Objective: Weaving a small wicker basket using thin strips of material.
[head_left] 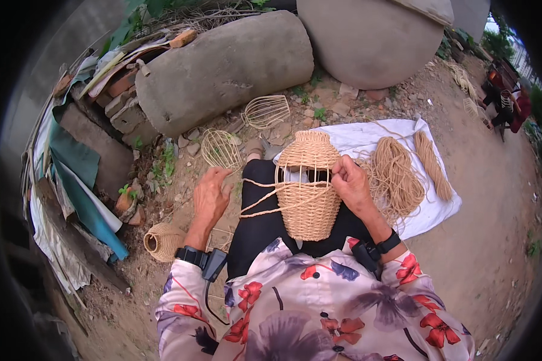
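Note:
A half-woven straw-coloured basket (310, 207) stands upright between my thighs, narrow neck at the top. Weaving covers its upper and lower parts; bare ribs show in a gap between. At the right edge of that gap, my right hand (350, 183) is closed on the basket, its fingertips partly hidden. My left hand (211, 194) is raised left of the basket, fingers apart and slightly bent, with nothing visible in it. Twisted cord (262, 210) runs across the basket's front and loops out over my left thigh, a little short of the left hand.
On a white cloth (442, 210) at the right lie a loose heap of cord (397, 177) and a tied hank (432, 165). Bare basket frames (221, 150) and a small woven basket (164, 242) rest on the ground. Behind are a concrete cylinder (226, 72) and rubble; a person (512, 99) sits far right.

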Available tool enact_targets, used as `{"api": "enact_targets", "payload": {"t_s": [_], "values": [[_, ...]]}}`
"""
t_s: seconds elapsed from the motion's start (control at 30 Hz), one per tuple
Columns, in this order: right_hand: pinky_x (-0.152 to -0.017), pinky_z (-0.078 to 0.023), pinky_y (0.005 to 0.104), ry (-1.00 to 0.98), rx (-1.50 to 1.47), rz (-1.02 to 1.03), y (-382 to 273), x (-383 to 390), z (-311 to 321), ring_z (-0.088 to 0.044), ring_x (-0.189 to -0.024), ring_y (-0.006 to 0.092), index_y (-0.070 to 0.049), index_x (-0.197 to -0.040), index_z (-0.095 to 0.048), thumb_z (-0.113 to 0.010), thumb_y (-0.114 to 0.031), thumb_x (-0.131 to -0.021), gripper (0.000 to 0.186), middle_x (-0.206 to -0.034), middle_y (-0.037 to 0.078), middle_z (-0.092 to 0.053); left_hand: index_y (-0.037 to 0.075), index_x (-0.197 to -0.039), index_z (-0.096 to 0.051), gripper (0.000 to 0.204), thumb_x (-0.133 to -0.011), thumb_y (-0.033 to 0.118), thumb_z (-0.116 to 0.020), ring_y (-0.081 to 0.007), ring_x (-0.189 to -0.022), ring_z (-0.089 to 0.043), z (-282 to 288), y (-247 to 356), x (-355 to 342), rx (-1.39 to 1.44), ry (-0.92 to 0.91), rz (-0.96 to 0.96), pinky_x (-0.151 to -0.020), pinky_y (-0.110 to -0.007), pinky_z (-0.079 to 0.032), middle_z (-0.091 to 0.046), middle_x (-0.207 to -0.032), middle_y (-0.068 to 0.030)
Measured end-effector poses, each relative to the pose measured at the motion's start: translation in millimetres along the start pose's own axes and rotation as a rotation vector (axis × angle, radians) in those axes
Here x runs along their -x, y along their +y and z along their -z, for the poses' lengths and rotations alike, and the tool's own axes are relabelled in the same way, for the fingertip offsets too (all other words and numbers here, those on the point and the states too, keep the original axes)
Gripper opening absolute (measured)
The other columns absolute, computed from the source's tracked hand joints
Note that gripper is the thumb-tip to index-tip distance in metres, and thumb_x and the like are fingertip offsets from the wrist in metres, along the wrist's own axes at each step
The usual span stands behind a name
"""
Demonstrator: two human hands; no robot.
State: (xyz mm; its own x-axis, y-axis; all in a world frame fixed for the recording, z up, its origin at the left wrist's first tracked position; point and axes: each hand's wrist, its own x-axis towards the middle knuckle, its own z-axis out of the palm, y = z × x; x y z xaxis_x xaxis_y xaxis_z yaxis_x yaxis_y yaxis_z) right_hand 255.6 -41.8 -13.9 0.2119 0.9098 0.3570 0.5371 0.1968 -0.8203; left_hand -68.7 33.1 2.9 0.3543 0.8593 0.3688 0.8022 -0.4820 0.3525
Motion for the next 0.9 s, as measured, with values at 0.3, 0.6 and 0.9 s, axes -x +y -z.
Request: {"api": "enact_targets", "payload": {"t_s": [0.3, 0.6, 0.9], "values": [[-0.053, -0.042, 0.0291, -0.021, -0.009, -0.013, -1.0, 1.0, 0.4, -0.049, -0.055, 0.0125, -0.003, -0.085, -0.051, -0.055, 0.002, -0.078, 0.01, -0.061, 0.005, -0.051, 0.004, -0.097, -0.066, 0.013, -0.087, 0.007, -0.059, -0.0342, -0.084, -0.064, -36.6, 40.1, 9.2, 0.136, -0.059, -0.267, -0.071, -0.042, -0.05, -0.066, -0.088, -0.0154], [-0.053, -0.041, 0.0267, -0.015, -0.057, -0.001, 0.9, 1.1, 0.0, -0.047, -0.056, 0.0095, -0.003, -0.085, -0.051, -0.055, 0.004, -0.077, 0.011, -0.062, 0.003, -0.049, 0.006, -0.093, -0.062, 0.015, -0.095, 0.018, -0.053, -0.0186, -0.061, -0.066, 8.1, -191.9, 75.4, 0.817, 0.185, 0.87, -0.059, -0.03, -0.055, -0.069, -0.084, -0.0106], [-0.053, -0.036, 0.0197, -0.058, -0.22, -0.057, 8.8, 14.6, 9.6, -0.041, -0.061, 0.0019, -0.004, -0.081, -0.05, -0.056, 0.004, -0.078, 0.011, -0.067, -0.006, -0.047, 0.003, -0.094, -0.069, 0.019, -0.09, 0.02, -0.064, -0.0069, -0.077, -0.059, 10.4, 33.2, -13.3, 1.034, -0.289, 0.353, -0.067, -0.022, -0.048, -0.066, -0.082, 0.0003]]}}
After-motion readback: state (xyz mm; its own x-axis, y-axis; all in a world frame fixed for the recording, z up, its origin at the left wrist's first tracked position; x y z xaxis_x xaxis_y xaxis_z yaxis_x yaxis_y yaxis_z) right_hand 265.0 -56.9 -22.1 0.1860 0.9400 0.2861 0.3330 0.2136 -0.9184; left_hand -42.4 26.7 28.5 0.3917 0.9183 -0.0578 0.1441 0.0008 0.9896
